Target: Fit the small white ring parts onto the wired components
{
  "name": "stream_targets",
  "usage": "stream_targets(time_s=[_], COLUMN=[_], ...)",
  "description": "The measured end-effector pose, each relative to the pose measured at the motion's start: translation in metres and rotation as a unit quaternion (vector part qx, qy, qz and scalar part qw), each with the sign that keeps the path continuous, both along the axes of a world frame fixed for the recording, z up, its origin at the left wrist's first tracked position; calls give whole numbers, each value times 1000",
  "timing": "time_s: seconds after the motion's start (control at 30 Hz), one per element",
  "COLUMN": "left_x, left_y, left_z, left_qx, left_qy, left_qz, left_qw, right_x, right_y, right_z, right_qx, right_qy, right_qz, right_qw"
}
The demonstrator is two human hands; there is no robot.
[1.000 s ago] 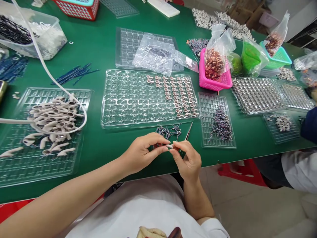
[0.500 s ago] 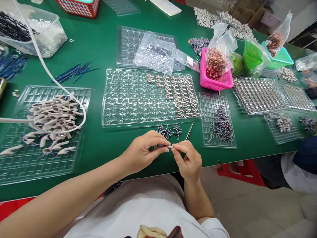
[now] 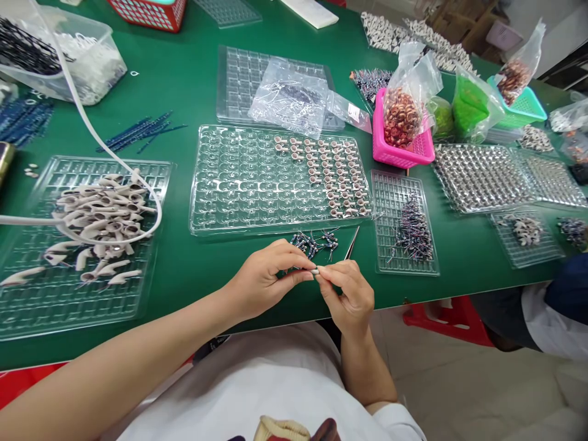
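Observation:
Both my hands meet near the table's front edge. My left hand [image 3: 271, 275] pinches a small pale plastic piece [image 3: 315, 271] between thumb and fingertips. My right hand [image 3: 348, 294] pinches the other end of that piece; the fingers cover most of it. Just beyond the fingers lie several small dark parts with thin wires [image 3: 313, 243]. Tweezers [image 3: 352, 242] lie beside my right hand, pointing away. Behind them is a clear tray [image 3: 239, 184], whose right side holds rows of off-white earbud shells [image 3: 328, 171].
At left, a clear tray [image 3: 114, 309] carries a heap of off-white shells [image 3: 103, 208], with a white cable [image 3: 87, 122] looping over it. A smaller tray [image 3: 386, 196] of wired parts and a pink basket [image 3: 399, 156] stand right. Another person's sleeve [image 3: 551, 318] shows far right.
Both hands keep their pinch on the pale piece, and the fingers have shifted only very slightly. The whole view has moved a little; nothing on the table has been displaced.

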State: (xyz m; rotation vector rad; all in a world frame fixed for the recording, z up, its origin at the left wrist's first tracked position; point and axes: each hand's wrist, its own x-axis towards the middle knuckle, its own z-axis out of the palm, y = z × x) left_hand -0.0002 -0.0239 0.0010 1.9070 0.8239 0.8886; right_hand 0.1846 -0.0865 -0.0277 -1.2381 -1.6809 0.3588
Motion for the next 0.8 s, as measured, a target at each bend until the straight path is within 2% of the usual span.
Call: stream_targets(time_s=[0.17, 0.27, 0.33, 0.5, 0.8], left_x=[-2, -3, -3, -1, 1], left_y=[-2, -2, -3, -3, -5], left_z=[1, 2, 3, 6, -1], left_qx=[-51, -105, -112, -62, 101], left_qy=[12, 33, 45, 57, 112], left_qz=[-4, -4, 5, 24, 42], left_qw=[999, 994, 993, 996, 988], right_x=[-5, -6, -5, -4, -4], right_y=[1, 0, -1, -1, -1], right_z=[3, 5, 5, 5, 4], right_qx=[-7, -67, -105, -129, -110], right_qy=[-1, 33, 54, 60, 6], right_qz=[-10, -45, -71, -94, -80], right_qw=[1000, 996, 990, 985, 991])
